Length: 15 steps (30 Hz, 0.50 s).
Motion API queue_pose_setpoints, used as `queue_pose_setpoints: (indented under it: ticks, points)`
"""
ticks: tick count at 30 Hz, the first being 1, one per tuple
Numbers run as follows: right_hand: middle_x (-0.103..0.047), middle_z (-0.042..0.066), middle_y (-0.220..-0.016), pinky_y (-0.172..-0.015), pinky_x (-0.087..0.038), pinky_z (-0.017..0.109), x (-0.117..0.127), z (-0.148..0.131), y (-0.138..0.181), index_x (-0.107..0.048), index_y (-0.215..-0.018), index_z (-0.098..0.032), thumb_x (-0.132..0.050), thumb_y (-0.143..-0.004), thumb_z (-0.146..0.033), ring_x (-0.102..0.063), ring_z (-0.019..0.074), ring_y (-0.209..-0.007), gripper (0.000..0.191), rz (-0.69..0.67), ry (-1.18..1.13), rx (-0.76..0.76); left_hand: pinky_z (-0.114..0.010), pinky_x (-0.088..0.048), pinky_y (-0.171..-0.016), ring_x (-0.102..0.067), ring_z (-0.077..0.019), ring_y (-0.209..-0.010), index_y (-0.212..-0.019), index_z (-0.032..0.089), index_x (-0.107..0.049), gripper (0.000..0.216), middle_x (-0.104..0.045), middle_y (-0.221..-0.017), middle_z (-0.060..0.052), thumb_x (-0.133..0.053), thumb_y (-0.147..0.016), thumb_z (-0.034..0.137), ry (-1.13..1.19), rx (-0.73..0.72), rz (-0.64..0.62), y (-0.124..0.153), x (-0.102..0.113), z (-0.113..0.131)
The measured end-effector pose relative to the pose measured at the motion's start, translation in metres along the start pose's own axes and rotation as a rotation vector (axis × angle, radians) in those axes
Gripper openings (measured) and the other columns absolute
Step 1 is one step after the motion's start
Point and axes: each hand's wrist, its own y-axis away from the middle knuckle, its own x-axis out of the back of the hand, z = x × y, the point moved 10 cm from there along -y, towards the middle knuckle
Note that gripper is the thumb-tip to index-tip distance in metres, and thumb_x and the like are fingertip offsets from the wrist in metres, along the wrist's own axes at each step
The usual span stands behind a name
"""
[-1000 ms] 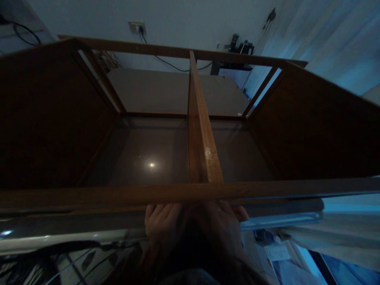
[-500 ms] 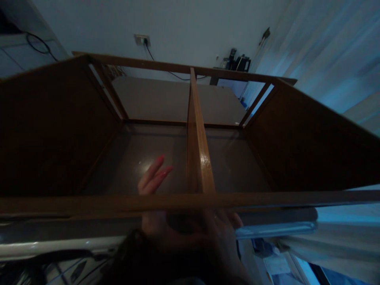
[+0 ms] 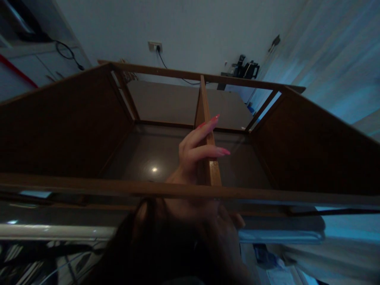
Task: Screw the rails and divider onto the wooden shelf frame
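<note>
A large wooden cabinet frame [image 3: 175,190] stands before me, with a wooden divider [image 3: 214,174] running up its middle. My left hand [image 3: 197,148] comes up inside the left compartment, behind the near rail. Its pink-nailed fingers lie across the divider's upper edge and grip it. Below the near rail, close to the divider's near end, is my right hand [image 3: 227,231]; it is dim, and its fingers are mostly hidden under the rail. What it touches there cannot be made out.
The frame rests on a grey tabletop [image 3: 169,97]. A wall socket [image 3: 154,46] with a plugged cord is at the back, and a black kettle [image 3: 251,70] stands behind the right side. Pale curtains [image 3: 332,67] hang on the right.
My left hand has moved right and farther in, from free space in the left compartment onto the divider. My right hand stays below the near rail. The view has shifted slightly.
</note>
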Motion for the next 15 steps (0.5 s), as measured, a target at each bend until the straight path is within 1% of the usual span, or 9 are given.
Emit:
queue_pose_setpoints:
  ticks: [2, 4, 8, 10, 12, 13, 14, 15]
  points:
    - [-0.065, 0.004, -0.068, -0.067, -0.034, 0.033, 0.002, 0.000, -0.002, -0.063, -0.093, -0.023, -0.021, -0.102, -0.046, -0.058, 0.0209, -0.073, 0.049, -0.004, -0.021, -0.002, -0.051, -0.045, -0.100, -0.047, -0.0305, -0.131, -0.102, 0.028, -0.049, 0.045, -0.049, -0.141, -0.008, -0.043, -0.084, 0.069, 0.005, 0.043, 0.024, -0.001, 0.005, 0.006]
    - [-0.064, 0.003, -0.065, -0.068, -0.035, 0.034, 0.003, 0.000, -0.004, -0.063, -0.094, -0.024, -0.019, -0.102, -0.046, -0.058, 0.0214, -0.074, 0.049, -0.010, -0.032, -0.008, -0.051, -0.045, -0.100, -0.049, -0.0288, -0.129, -0.098, 0.028, -0.048, 0.040, -0.052, -0.135, -0.007, -0.041, -0.087, 0.065, 0.048, 0.043, 0.078, -0.002, 0.008, 0.008]
    - [-0.064, 0.003, -0.066, -0.069, -0.034, 0.033, 0.002, 0.000, -0.005, -0.063, -0.092, -0.024, -0.021, -0.103, -0.044, -0.057, 0.0207, -0.073, 0.048, -0.021, -0.034, -0.003, -0.050, -0.043, -0.104, -0.055, -0.0249, -0.122, -0.097, 0.028, -0.047, 0.030, -0.058, -0.122, -0.006, -0.035, -0.093, 0.054, 0.121, 0.019, 0.148, -0.001, 0.001, 0.005]
    - [-0.064, 0.003, -0.065, -0.067, -0.033, 0.033, 0.003, -0.001, -0.004, -0.062, -0.086, -0.024, -0.025, -0.103, -0.042, -0.056, 0.0196, -0.069, 0.045, -0.008, -0.019, 0.011, -0.048, -0.042, -0.105, -0.058, -0.0212, -0.115, -0.095, 0.028, -0.047, 0.027, -0.060, -0.114, -0.004, -0.031, -0.096, 0.049, 0.114, -0.003, 0.238, 0.001, 0.001, 0.004]
    - [-0.063, 0.003, -0.063, -0.066, -0.032, 0.032, 0.001, -0.001, -0.002, -0.061, -0.081, -0.024, -0.032, -0.102, -0.039, -0.054, 0.0189, -0.066, 0.039, -0.007, 0.004, 0.019, -0.045, -0.043, -0.105, -0.060, -0.0176, -0.107, -0.090, 0.028, -0.046, 0.030, -0.062, -0.104, -0.001, -0.023, -0.098, 0.045, 0.056, -0.009, 0.347, 0.002, 0.005, 0.003]
    - [-0.062, 0.003, -0.061, -0.066, -0.032, 0.032, -0.001, 0.000, 0.000, -0.061, -0.078, -0.024, -0.036, -0.102, -0.037, -0.054, 0.0188, -0.064, 0.036, -0.012, 0.013, 0.019, -0.044, -0.044, -0.103, -0.061, -0.0168, -0.104, -0.086, 0.028, -0.046, 0.033, -0.062, -0.100, -0.001, -0.020, -0.098, 0.045, 0.018, -0.002, 0.363, 0.000, 0.005, 0.001]
    - [-0.062, 0.002, -0.060, -0.065, -0.032, 0.032, -0.003, 0.001, 0.001, -0.060, -0.076, -0.024, -0.038, -0.101, -0.035, -0.053, 0.0189, -0.063, 0.035, -0.019, 0.019, 0.015, -0.044, -0.045, -0.102, -0.061, -0.0168, -0.101, -0.083, 0.027, -0.046, 0.035, -0.062, -0.096, 0.000, -0.020, -0.098, 0.047, -0.019, 0.018, 0.343, -0.003, 0.003, -0.002]
    - [-0.061, 0.002, -0.059, -0.064, -0.032, 0.032, -0.005, 0.002, 0.003, -0.059, -0.073, -0.024, -0.039, -0.100, -0.033, -0.053, 0.0189, -0.062, 0.035, -0.026, 0.023, 0.008, -0.044, -0.045, -0.102, -0.061, -0.0171, -0.101, -0.079, 0.027, -0.046, 0.036, -0.062, -0.092, 0.000, -0.023, -0.098, 0.049, -0.052, 0.056, 0.281, -0.008, -0.002, -0.007]
